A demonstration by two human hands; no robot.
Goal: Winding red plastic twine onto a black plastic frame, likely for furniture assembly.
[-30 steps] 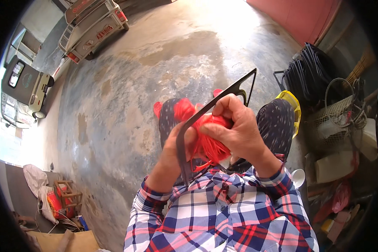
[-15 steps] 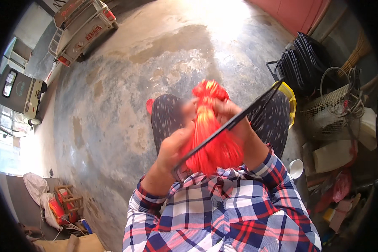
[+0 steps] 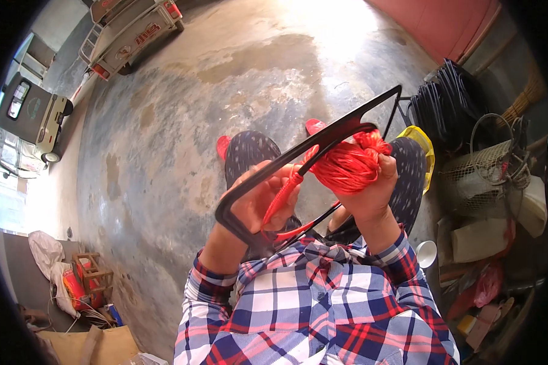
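Observation:
A black metal frame [image 3: 338, 126], with long bars and rounded corners, slants across in front of my lap. My left hand [image 3: 256, 204] is behind its lower-left end, with fingers curled around the frame and cord. Red cord is wound round a thin bar beside those fingers, and a strand runs along the frame's lower side. In my right hand [image 3: 374, 193] is a thick bundle of glossy red cord [image 3: 347, 167], gripped from below and the right. The bundle sits against the frame's bars, its folded end above my fist. Part of the left fingers is hidden.
Folded black frames [image 3: 447, 100] are stacked at the right, beside a wire basket [image 3: 475, 170]. Something yellow [image 3: 429, 152] lies by my right knee, with a white cup [image 3: 426, 253] nearer. Two small vehicles stand far left; a wooden stool [image 3: 94, 274] is at lower left.
The red bundle has shifted from between both hands to my right hand, swinging from hanging down to lying sideways. The frame has risen, and cord wound on its bar now shows.

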